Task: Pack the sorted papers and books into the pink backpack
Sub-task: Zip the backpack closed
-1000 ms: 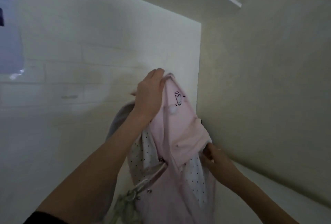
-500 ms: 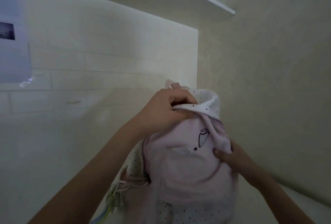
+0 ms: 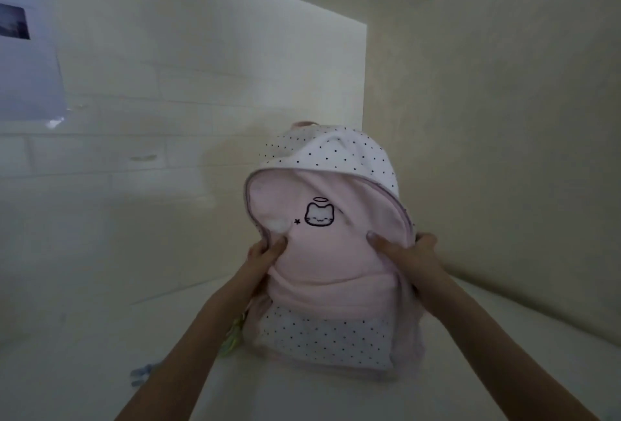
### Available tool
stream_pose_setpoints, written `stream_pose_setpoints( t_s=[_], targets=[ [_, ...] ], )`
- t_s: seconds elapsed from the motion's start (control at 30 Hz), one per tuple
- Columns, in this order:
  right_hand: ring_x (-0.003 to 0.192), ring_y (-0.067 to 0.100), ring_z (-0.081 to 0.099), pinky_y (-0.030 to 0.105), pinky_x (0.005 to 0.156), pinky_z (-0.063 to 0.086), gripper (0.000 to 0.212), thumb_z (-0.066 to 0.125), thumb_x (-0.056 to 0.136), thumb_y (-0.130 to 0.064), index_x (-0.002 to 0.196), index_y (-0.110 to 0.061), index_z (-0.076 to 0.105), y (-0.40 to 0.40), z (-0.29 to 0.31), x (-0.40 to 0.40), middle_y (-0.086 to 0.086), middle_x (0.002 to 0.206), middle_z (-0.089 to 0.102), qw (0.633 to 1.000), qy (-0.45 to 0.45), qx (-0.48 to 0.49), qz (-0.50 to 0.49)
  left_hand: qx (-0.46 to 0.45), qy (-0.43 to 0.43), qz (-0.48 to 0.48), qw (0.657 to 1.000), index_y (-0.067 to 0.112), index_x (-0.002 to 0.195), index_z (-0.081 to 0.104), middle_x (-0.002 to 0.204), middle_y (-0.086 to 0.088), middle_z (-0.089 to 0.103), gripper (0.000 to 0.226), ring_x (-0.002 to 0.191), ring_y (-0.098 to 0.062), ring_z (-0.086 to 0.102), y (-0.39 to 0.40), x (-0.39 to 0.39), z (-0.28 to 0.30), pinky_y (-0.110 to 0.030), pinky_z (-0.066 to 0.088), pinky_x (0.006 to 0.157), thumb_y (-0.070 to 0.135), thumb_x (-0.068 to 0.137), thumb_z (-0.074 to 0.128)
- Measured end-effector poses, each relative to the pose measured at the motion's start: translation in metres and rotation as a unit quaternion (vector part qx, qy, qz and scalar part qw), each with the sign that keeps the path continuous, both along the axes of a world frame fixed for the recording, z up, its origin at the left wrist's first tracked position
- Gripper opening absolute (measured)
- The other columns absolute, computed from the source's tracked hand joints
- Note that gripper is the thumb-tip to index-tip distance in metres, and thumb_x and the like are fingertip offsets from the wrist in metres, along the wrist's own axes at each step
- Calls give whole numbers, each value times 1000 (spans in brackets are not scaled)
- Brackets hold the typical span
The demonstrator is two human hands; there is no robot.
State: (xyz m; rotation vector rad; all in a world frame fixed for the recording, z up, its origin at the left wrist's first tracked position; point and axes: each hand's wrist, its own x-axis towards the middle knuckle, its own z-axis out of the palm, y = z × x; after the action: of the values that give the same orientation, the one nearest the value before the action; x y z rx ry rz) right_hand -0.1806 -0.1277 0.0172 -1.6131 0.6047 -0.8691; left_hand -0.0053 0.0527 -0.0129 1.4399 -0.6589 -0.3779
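From the head view, the only one I have, the change is clear. One second ago the left hand (image 3: 267, 254) held the pink backpack (image 3: 331, 252) up by its top and the bag hung twisted. Half a second ago it was coming down, with the left hand over the top edge. Now the backpack stands upright on the white tabletop (image 3: 100, 353), front side to me, with the small cat drawing between my two hands. I judge that the bag is being set in position before opening; no papers or books are visible, so I think packing is not started or I cannot see it.

The left fingers (image 3: 279, 242) are curled and pressed into the pink fabric at the left edge, just under the zipper (image 3: 250, 185) line. The right hand (image 3: 408, 257) holds the opposite side: its thumb (image 3: 381, 240) lies on the front and the other fingers go behind the bag, so I cannot tell how they are bent. Both hands pinch the soft fabric, not a handle. Below the left wrist, some green and blue cords (image 3: 232, 340) hang beside the bag. The zipper looks partly open near the top, but I am not sure.
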Motion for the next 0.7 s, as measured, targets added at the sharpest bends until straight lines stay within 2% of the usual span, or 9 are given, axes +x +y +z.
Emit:
stream_pose_setpoints(
  t_s=[0.07, 0.1, 0.17, 0.2, 0.27, 0.33, 0.43, 0.53, 0.7],
  targets=[
    [124, 27, 46, 38, 100, 40, 105, 80, 61, -50, 142, -17, 22, -10, 7, -4, 8, 143, 38, 995, 78, -58, 34, -30, 17, -37, 999, 33, 109, 55, 107, 9, 68, 85, 99, -12, 65, 1, 3, -1, -29, 54, 81, 71, 37, 76],
    [122, 23, 48, 35, 98, 40, 105, 79, 61, -54, 144, -21, 23, -10, 8, -4, 5, 145, 39, 992, 80, -74, 65, -38, 11, -33, 999, 31, 107, 54, 107, 7, 67, 79, 99, -14, 65, 2, 2, -1, -32, 53, 84, 68, 40, 76],
    [107, 11, 58, 27, 90, 45, 89, 77, 58, -63, 133, -28, 44, -2, 3, -2, -3, 134, 55, 988, 42, -84, 124, -67, -10, 34, 997, 19, 94, 54, 100, -3, 63, 70, 96, -20, 61, -1, 7, -9, -38, 49, 85, 65, 46, 74],
    [102, 7, 60, 26, 88, 48, 84, 75, 54, -67, 126, -30, 52, 3, -2, 2, -6, 126, 61, 990, 15, -84, 114, -86, -31, 75, 993, 16, 87, 52, 89, -6, 59, 65, 88, -19, 58, -3, 7, -14, -37, 46, 78, 65, 50, 73],
    [100, 9, 64, 36, 92, 51, 81, 69, 51, -76, 118, -32, 61, 9, -15, 13, -10, 114, 67, 995, -35, -82, 40, -96, -64, 165, 980, 9, 72, 48, 70, -9, 50, 56, 69, -16, 51, -8, 0, -18, -30, 40, 63, 62, 69, 66],
    [97, 15, 66, 44, 94, 50, 81, 59, 50, -86, 110, -31, 65, 15, -21, 23, -10, 105, 70, 992, -42, -87, -75, -78, -109, 287, 948, 6, 60, 41, 59, -8, 49, 52, 62, -18, 47, -16, -12, -12, -27, 33, 52, 46, 90, 55],
    [85, 20, 65, 42, 87, 52, 82, 46, 47, -94, 89, -26, 64, 19, -20, 27, -5, 87, 70, 972, -33, -92, -215, -83, -153, 402, 899, 6, 64, 47, 70, -16, 58, 45, 68, -21, 50, -28, -22, 4, -30, 27, 55, 33, 99, 41],
    [82, 18, 65, 38, 81, 53, 79, 46, 54, -91, 92, -25, 66, 5, -19, 14, -3, 87, 71, 954, -81, -89, -275, -110, -170, 419, 885, -5, 82, 59, 85, -20, 63, 43, 76, -24, 54, -52, -26, 21, -26, 26, 61, 30, 100, 39],
    [86, 21, 66, 44, 85, 53, 73, 49, 64, -84, 97, -22, 66, -52, -9, -37, 0, 90, 71, 912, -112, -107, -379, -185, -215, 331, 900, 8, 74, 50, 64, 3, 48, 28, 68, -16, 46, -125, -69, 59, -19, 28, 51, 20, 99, 43]
  ],
)
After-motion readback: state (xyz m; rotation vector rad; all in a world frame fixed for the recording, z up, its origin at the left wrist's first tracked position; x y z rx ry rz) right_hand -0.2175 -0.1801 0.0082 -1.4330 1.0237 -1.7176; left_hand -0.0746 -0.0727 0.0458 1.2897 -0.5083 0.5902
